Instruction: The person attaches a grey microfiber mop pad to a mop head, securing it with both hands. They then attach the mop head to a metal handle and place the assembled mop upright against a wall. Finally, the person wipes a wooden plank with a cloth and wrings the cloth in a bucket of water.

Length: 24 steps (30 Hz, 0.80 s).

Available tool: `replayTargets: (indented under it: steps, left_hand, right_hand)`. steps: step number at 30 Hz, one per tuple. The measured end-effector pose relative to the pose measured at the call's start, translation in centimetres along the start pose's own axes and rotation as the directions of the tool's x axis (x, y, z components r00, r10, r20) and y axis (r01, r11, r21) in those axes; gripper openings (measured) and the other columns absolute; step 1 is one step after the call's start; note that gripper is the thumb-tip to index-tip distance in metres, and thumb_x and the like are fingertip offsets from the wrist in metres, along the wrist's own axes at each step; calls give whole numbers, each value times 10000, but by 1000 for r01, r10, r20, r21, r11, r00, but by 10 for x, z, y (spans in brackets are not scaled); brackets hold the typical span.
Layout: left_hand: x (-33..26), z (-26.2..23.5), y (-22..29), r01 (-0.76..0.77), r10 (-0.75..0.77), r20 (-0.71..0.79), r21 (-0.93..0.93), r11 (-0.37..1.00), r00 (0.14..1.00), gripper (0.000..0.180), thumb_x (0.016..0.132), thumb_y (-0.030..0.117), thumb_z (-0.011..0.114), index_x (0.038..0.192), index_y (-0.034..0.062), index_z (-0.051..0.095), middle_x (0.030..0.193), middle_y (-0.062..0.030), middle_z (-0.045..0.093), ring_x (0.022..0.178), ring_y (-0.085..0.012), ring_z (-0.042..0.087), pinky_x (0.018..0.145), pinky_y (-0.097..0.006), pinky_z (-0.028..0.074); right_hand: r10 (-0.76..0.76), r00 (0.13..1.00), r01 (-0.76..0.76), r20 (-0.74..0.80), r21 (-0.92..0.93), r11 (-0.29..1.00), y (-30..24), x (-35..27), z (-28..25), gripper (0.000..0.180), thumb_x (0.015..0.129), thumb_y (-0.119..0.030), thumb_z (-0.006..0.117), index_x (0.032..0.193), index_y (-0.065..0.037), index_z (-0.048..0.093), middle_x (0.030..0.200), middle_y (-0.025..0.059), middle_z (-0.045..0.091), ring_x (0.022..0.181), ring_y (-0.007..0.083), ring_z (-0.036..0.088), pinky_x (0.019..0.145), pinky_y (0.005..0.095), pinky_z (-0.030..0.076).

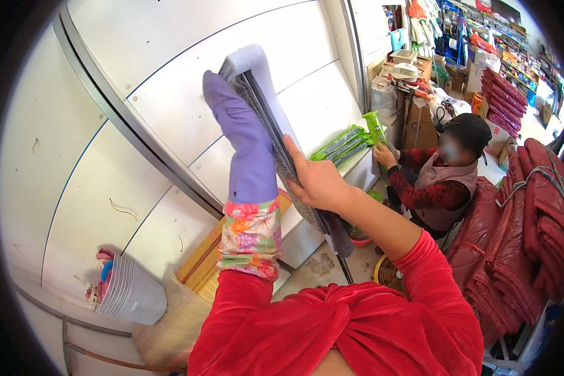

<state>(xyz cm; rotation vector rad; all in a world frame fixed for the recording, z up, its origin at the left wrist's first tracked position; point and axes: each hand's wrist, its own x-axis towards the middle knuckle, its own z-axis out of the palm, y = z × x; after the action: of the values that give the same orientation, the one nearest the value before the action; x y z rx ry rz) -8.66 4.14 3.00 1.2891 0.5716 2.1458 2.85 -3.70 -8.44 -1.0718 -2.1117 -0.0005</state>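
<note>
A long flat mop head (284,162), with a grey fuzzy pad and a pale grey back, slants up in front of me against the white panelled wall. Its dark pole (344,268) runs down toward my chest. My left hand (239,125), in a purple rubber glove with a flowered cuff, lies along the pad's left side near the top. The gloved fingers are stretched upward; the thumb is hidden. My bare right hand (319,178) grips the lower right side, the forefinger extended along it and the other fingers partly hidden.
At right a seated person (445,172) holds a green package (375,128) beside more green packages (341,147) on a white ledge. Stacked grey buckets (131,289) lie tilted at lower left. Dark red quilted bundles (514,238) fill the right side. Boxes stand behind.
</note>
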Motion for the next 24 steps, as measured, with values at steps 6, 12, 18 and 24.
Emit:
replayTargets:
  steps: [6,12,18,24]
  left_hand:
    - [69,-47,-27,306,-319,2,-292,906,948,828,918,664,339,1422,6,317,1462,-165,348,1306,-265,389,1089,-386,312]
    - [5,-70,-66,352,-349,43,-133,927,936,867,898,710,306,1432,29,332,1472,-136,357,1339,-285,356,1124,-384,247]
    - [-38,-57,-64,405,-404,27,-95,909,914,625,931,545,497,1262,16,510,1165,-106,604,1021,-224,600,882,-344,490]
    - [-63,-27,-62,332,-333,10,30,943,943,515,958,479,494,1112,-10,546,996,-103,645,824,-174,626,742,-299,513]
  right_hand:
    - [18,1000,-18,-8,-5,1000,-9,-9,23,870,830,-215,615,1469,41,83,713,208,614,594,378,605,552,449,484]
    - [154,986,-159,64,81,984,15,-2,5,828,856,-246,580,1496,-72,86,796,226,643,666,400,621,611,487,486]
    - [139,986,-155,93,202,967,43,-5,9,805,825,-405,672,1444,-52,297,834,194,653,748,366,638,698,434,497]
    - [414,880,-321,-234,350,880,31,32,-43,726,756,-516,726,1230,-4,527,937,195,658,852,323,656,760,389,503]
